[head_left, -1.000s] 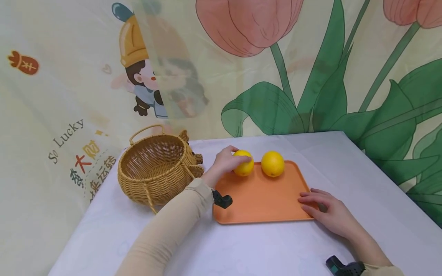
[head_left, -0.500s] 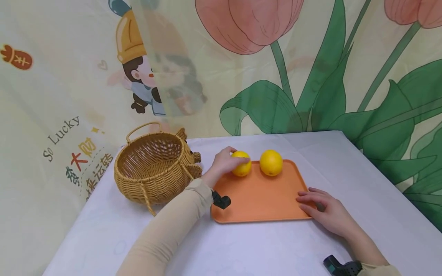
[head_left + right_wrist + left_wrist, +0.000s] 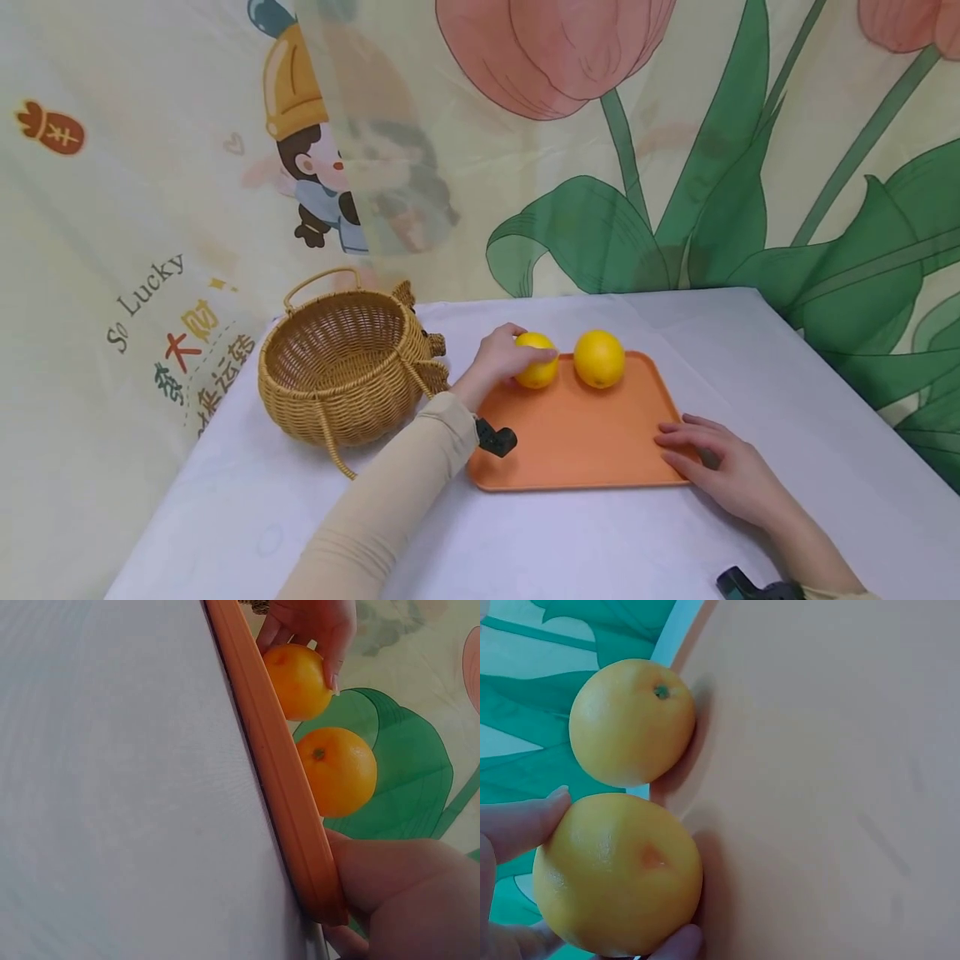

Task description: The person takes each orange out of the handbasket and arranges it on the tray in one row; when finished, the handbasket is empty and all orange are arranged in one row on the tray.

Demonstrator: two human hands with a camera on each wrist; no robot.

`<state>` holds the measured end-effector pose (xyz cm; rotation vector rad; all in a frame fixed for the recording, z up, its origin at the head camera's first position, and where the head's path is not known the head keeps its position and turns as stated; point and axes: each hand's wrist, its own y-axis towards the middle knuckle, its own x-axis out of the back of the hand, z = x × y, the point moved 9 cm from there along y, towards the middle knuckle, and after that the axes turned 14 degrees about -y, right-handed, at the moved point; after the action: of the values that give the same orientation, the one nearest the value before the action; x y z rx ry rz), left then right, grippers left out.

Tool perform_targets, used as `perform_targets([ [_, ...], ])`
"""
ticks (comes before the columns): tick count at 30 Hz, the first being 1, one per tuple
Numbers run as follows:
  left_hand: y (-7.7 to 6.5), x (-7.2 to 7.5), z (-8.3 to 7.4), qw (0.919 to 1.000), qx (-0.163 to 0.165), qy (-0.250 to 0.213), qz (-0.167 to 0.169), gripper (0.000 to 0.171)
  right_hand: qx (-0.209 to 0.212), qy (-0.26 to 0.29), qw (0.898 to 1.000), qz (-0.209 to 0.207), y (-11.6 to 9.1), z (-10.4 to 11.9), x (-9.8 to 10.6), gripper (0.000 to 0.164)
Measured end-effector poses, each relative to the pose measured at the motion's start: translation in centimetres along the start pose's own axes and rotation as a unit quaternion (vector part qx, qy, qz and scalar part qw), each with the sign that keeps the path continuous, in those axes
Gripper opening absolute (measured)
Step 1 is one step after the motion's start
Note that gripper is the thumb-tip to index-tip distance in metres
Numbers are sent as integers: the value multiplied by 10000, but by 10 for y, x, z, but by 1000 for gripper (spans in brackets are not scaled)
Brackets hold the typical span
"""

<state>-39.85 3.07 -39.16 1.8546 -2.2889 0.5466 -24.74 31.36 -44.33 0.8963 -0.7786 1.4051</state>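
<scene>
My left hand [image 3: 504,354] holds an orange [image 3: 537,372] at the back left of an orange-coloured tray [image 3: 585,442]. In the left wrist view, the thumb and fingers lie around the held orange [image 3: 622,877]. A second orange [image 3: 599,359], whose green stem spot shows in both wrist views, sits just right of it near the tray's back rim. At the tray's right edge rests my right hand [image 3: 723,462], its fingers loosely bent over the rim. In the right wrist view, the thumb [image 3: 397,877] touches the tray's end [image 3: 319,885].
Left of the tray stands a woven wicker basket [image 3: 341,367], its handles folded out to the sides. A white cloth [image 3: 585,542] covers the table. Behind it hangs a curtain [image 3: 465,150] printed with tulips and a cartoon figure.
The head view shifts slightly. Both hands, both oranges and the tray keep about the same places relative to each other.
</scene>
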Motion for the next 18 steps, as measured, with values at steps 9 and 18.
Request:
perform_targets([
  [9, 1, -2, -2, 10000, -71, 28, -33, 68, 140, 19, 9998, -100, -1, 0, 5, 31],
  [18, 3, 0, 1, 10000, 27, 45, -78, 70, 170, -2, 9998, -83, 1, 1, 3, 31],
])
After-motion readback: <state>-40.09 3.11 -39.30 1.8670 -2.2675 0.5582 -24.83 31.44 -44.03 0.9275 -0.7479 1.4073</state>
